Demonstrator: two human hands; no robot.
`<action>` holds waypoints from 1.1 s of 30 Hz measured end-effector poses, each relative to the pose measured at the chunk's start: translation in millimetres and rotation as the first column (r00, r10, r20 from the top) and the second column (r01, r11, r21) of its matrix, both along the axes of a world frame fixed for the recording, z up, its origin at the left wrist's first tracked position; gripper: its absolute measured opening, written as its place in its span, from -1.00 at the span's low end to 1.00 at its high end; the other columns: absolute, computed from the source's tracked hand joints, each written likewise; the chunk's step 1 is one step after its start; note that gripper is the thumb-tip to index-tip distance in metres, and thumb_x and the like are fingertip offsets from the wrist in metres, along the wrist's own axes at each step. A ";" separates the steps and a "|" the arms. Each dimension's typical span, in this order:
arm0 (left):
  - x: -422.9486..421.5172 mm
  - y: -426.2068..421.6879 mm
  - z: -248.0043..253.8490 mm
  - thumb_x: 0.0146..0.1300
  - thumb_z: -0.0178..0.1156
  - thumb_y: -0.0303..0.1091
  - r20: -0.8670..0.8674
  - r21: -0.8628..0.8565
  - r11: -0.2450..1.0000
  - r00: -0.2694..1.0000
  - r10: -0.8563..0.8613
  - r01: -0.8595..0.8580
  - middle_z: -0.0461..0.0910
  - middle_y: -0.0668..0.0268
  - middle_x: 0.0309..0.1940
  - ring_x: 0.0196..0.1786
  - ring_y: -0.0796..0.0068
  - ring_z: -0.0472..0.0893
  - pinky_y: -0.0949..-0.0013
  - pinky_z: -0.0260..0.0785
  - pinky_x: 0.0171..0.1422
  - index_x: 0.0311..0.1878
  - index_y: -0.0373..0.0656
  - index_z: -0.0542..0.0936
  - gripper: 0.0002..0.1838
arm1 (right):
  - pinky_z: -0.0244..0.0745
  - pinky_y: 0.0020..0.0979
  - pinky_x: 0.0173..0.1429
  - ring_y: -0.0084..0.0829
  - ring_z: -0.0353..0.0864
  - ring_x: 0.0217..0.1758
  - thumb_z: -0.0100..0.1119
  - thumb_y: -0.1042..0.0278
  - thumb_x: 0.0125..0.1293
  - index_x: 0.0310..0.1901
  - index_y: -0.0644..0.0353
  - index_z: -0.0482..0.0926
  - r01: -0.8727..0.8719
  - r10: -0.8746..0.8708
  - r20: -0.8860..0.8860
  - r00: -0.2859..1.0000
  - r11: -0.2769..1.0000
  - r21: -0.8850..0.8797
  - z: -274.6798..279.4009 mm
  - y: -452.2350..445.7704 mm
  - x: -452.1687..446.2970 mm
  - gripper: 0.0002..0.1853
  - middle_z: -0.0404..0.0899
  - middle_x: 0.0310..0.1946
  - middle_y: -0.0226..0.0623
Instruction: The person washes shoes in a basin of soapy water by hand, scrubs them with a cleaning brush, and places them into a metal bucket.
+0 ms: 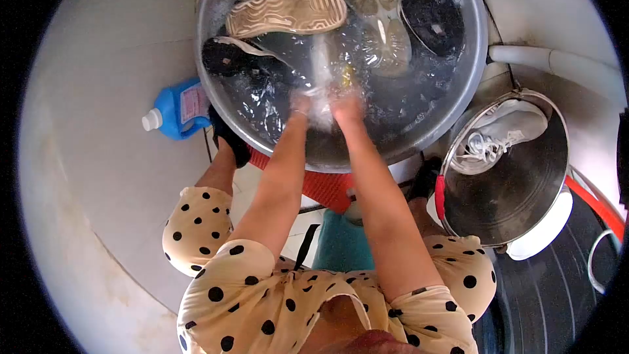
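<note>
A large metal basin point(477, 85) holds dark water with several shoes in it. My left hand point(300, 102) and my right hand point(347, 105) are close together at the water near the basin's front side. Both are smeared by motion, so their fingers do not show clearly. Between them is a whitish blur point(320, 101), which could be splashing water or a held thing. A small yellowish thing point(347, 75) shows just beyond my right hand. Farther back floats a shoe with a tan, wavy-ridged sole point(286, 12) turned up. A dark shoe point(229, 58) lies at the left, and a pale translucent sole point(383, 26) right of centre.
Left of the basin lies a blue bottle point(175, 110) with a white cap. At the right stands a metal bucket point(508, 203) with a white laced shoe point(501, 137) inside. A pale pipe point(557, 62) runs along the wall, and an orange hose point(596, 206) passes behind the bucket.
</note>
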State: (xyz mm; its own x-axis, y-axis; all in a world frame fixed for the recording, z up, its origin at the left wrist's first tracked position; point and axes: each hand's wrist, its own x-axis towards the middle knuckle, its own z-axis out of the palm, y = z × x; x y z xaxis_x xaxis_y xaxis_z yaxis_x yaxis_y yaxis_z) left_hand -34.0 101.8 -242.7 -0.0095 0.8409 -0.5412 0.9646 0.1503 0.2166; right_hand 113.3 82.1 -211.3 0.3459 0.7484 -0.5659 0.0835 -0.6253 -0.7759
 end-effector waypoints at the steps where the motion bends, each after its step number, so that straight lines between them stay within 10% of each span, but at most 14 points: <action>1: -2.2 -1.6 2.4 0.12 0.24 -0.33 -0.112 -0.005 0.985 0.979 -0.169 0.170 0.66 0.07 -0.23 -0.19 0.13 0.65 0.14 0.48 -0.10 -0.19 -0.33 0.62 -0.74 | 0.53 -0.10 -0.01 -0.01 0.63 -0.08 0.28 -0.02 0.18 -0.05 0.21 0.59 -0.047 0.046 0.078 0.996 0.999 0.013 21.5 1.9 5.9 -0.53 0.62 -0.19 0.10; 6: 8.5 19.8 33.1 0.08 0.22 -0.32 -0.300 0.104 0.783 0.770 -0.563 0.613 0.67 0.08 -0.31 -0.20 0.10 0.66 0.15 0.47 -0.15 -0.24 -0.29 0.64 -0.75 | 0.53 -0.14 -0.18 -0.09 0.64 -0.29 0.25 0.10 0.23 -0.07 0.28 0.58 -0.258 0.215 0.229 0.949 0.949 0.180 20.3 -0.3 38.2 -0.60 0.64 -0.33 -0.05; 7: 17.7 27.5 39.5 0.06 0.24 -0.31 -0.025 0.276 0.922 0.961 -0.277 0.273 0.66 0.07 -0.38 -0.27 0.08 0.66 0.14 0.44 -0.21 -0.29 -0.30 0.62 -0.77 | 0.50 -0.19 -0.28 -0.17 0.61 -0.38 0.25 0.12 0.23 -0.10 0.28 0.58 -0.156 0.148 0.099 0.984 0.985 0.073 8.9 -0.6 42.6 -0.63 0.61 -0.40 -0.12; 9: 35.9 30.9 68.2 0.03 0.28 -0.30 0.572 0.230 0.841 0.767 0.291 -0.490 0.64 0.06 -0.52 -0.40 0.06 0.65 0.11 0.39 -0.34 -0.40 -0.32 0.59 -0.77 | 0.44 -0.30 -0.48 -0.32 0.54 -0.56 0.26 0.17 0.22 -0.17 0.28 0.58 0.008 -0.042 -0.159 0.986 0.979 -0.203 -4.7 -13.2 48.8 -0.68 0.54 -0.56 -0.25; 11: 54.9 30.9 141.8 0.03 0.30 -0.29 0.503 0.334 0.863 0.846 0.176 -0.378 0.59 -0.06 -0.52 -0.40 -0.05 0.62 0.09 0.37 -0.31 -0.44 -0.33 0.56 -0.75 | 0.16 -0.49 -0.69 -0.56 0.33 -0.71 0.27 0.25 0.21 -0.36 0.20 0.51 -0.106 -0.031 -0.688 0.725 0.982 -0.156 52.0 -12.5 91.0 -0.79 0.35 -0.68 -0.44; 15: 57.5 29.4 220.0 0.10 0.25 -0.31 0.440 0.398 0.911 0.894 -0.090 -0.104 0.62 -0.09 -0.33 -0.21 -0.07 0.61 0.15 0.42 -0.11 -0.26 -0.29 0.64 -0.77 | 0.02 -0.54 -0.73 -0.60 0.17 -0.77 0.28 0.00 0.23 -0.40 -0.02 0.33 0.236 -0.270 -0.897 0.349 0.952 -0.195 93.0 -5.2 109.8 -0.66 0.22 -0.69 -0.52; 20: 39.2 35.8 259.0 0.07 0.26 -0.37 0.495 0.238 0.958 0.828 -0.264 0.162 0.64 -0.02 -0.32 -0.24 0.06 0.64 0.24 0.43 -0.11 -0.17 -0.26 0.66 -0.75 | -0.04 -0.53 -0.73 -0.63 0.13 -0.80 0.32 -0.40 0.02 -0.49 -0.03 0.30 0.348 -0.446 -0.659 0.605 0.893 -0.284 110.8 7.1 103.8 -0.40 0.16 -0.71 -0.55; 24: 19.4 46.9 270.7 0.02 0.27 -0.40 0.546 0.125 0.951 0.781 -0.304 0.283 0.67 0.05 -0.28 -0.25 0.26 0.65 0.32 0.44 -0.09 -0.19 -0.30 0.66 -0.73 | 0.12 -0.52 -0.71 -0.61 0.26 -0.77 0.17 -0.51 0.08 -0.41 0.03 0.42 0.186 -0.400 -0.818 0.414 0.917 -0.354 85.8 -13.9 123.9 -0.36 0.34 -0.66 -0.50; 27: 11.8 44.3 293.8 -0.05 0.20 -0.51 0.689 -0.053 0.961 0.707 -0.162 0.272 0.66 0.08 -0.18 -0.12 0.29 0.64 0.35 0.43 0.01 -0.19 -0.32 0.64 -0.71 | 0.37 -0.48 -0.61 -0.49 0.51 -0.62 0.21 -0.47 0.06 -0.22 0.10 0.50 0.078 -0.274 -0.682 0.678 0.950 -0.303 107.4 -16.3 117.5 -0.32 0.55 -0.50 -0.36; 29: 22.8 38.7 301.3 -0.10 0.23 -0.52 0.660 0.100 0.906 0.654 -0.370 0.411 0.65 0.16 -0.14 -0.04 0.27 0.60 0.33 0.38 0.13 -0.18 -0.34 0.62 -0.68 | 0.61 -0.32 -0.25 -0.37 0.66 -0.33 0.35 -0.23 0.10 -0.03 0.18 0.52 -0.081 -0.100 -0.927 0.362 0.987 -0.138 91.6 -18.8 106.0 -0.37 0.64 -0.27 -0.25; 33: 21.0 40.2 245.5 -0.13 0.26 -0.53 0.494 0.240 0.820 0.662 -0.563 0.519 0.63 0.12 -0.17 -0.03 0.08 0.57 0.20 0.36 0.12 -0.18 -0.28 0.63 -0.67 | 0.61 -0.33 -0.09 -0.33 0.68 -0.16 0.41 0.19 0.14 0.02 0.27 0.51 -0.090 -0.203 -0.922 0.329 0.965 -0.245 97.4 -37.4 105.1 -0.52 0.64 -0.17 -0.21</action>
State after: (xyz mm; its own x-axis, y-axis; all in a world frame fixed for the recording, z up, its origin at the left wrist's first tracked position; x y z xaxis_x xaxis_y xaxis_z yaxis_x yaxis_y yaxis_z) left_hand -13.0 142.1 2.8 0.7226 0.6424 -0.2553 0.5998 -0.3990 0.6935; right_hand 218.4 44.7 -113.9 -0.4856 0.5596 -0.6716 -0.6456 -0.7475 -0.1561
